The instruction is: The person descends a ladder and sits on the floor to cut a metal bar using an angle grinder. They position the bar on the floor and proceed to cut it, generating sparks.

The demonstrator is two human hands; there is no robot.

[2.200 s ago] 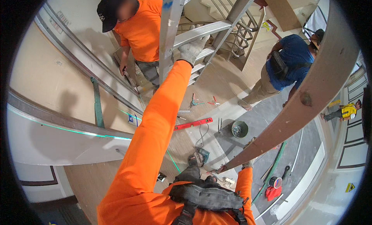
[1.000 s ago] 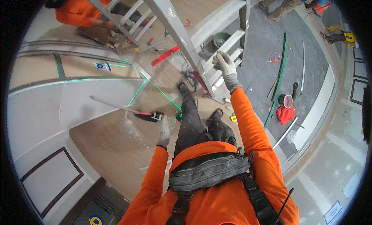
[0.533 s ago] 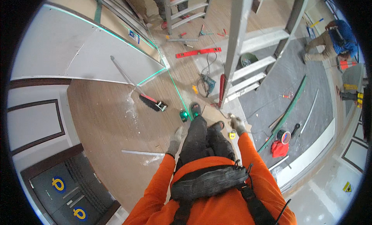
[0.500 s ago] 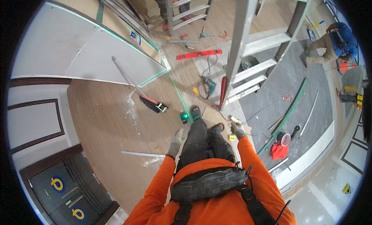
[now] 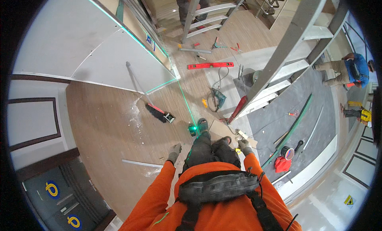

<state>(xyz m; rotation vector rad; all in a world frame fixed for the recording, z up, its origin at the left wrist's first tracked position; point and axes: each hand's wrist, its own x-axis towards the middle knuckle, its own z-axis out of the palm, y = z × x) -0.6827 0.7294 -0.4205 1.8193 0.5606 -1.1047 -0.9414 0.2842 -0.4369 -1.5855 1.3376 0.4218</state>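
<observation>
Red level [image 5: 210, 66] and power tool [image 5: 219, 99] lay left of the ladder [image 5: 280, 52], which partly hid a bucket [image 5: 250, 78]; fingers of left hand [image 5: 174, 152] and right hand [image 5: 245, 146] could not be judged

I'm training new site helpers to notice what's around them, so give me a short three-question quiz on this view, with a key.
1. True or false: the left hand and the right hand are both gloved.

2. Multiple choice: what is the main colour of the long spirit level?
A. Green
B. Red
C. Blue

3. Fill in the blank (left or right): in the head view, the broom is to the ____ of the glowing green laser device.

Key:
1. True
2. B
3. left
</observation>
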